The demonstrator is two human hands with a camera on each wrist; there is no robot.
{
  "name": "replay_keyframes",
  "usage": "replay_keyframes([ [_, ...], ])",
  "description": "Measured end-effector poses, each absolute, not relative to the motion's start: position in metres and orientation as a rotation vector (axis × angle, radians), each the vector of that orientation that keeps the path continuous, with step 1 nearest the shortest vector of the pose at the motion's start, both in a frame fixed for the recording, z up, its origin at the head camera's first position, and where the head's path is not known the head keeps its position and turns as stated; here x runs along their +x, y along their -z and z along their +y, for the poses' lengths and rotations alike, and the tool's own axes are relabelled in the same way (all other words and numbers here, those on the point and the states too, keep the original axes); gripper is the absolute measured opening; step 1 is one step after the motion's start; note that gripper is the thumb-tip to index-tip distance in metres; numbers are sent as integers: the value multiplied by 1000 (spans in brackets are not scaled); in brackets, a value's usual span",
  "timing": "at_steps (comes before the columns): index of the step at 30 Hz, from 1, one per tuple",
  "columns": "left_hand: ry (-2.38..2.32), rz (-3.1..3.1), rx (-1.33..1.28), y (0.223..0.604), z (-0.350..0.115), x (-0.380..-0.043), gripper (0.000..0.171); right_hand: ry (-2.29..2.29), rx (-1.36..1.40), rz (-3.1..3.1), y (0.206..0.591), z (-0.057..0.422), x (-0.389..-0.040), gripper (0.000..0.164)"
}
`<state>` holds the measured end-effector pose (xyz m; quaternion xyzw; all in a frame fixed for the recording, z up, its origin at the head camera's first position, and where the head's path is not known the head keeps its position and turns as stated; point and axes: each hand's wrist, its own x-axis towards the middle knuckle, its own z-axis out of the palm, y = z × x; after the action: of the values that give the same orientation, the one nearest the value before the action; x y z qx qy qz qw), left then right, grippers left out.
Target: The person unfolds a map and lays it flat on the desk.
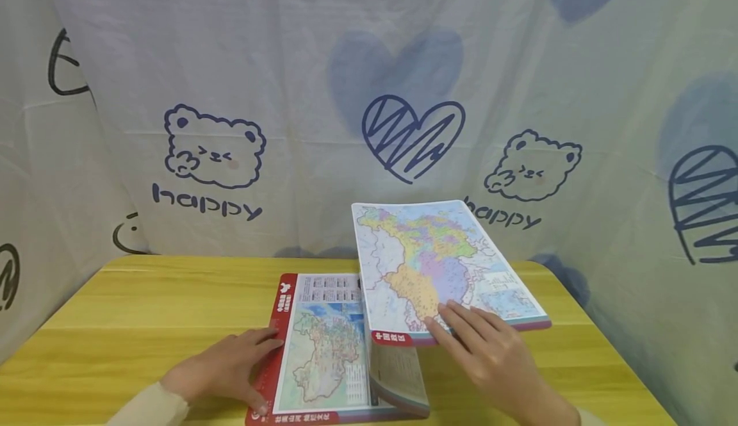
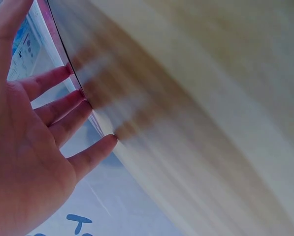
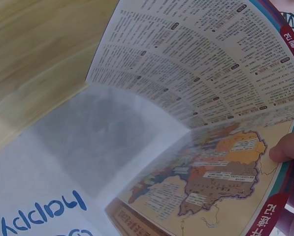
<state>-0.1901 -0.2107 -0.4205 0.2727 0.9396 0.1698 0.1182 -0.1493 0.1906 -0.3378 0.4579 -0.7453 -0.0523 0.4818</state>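
Observation:
A folding paper map (image 1: 325, 349) lies partly opened on the table, its left panel flat with a red border along the left side. Its right panel, a coloured map page (image 1: 426, 253), is lifted and tilted above the tabletop. My right hand (image 1: 490, 362) pinches the near edge of this raised panel, fingers on top; the right wrist view shows the thumb (image 3: 287, 150) against the underside. My left hand (image 1: 227, 365) rests at the red left border, fingers spread and fairly straight, fingertips touching the edge. A folded panel (image 1: 394, 375) shows between the two parts.
The yellow wood-grain table (image 1: 173, 304) runs back to a pale cloth curtain (image 1: 311, 157) printed with bears and hearts. More of that cloth hangs at the left and right sides.

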Motion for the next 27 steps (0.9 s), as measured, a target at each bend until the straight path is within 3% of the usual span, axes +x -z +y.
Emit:
replay_keyframes([
  [27,-568,2684,706,419,-225,-193,97,74,1057,-1711,325,210,-155,37],
])
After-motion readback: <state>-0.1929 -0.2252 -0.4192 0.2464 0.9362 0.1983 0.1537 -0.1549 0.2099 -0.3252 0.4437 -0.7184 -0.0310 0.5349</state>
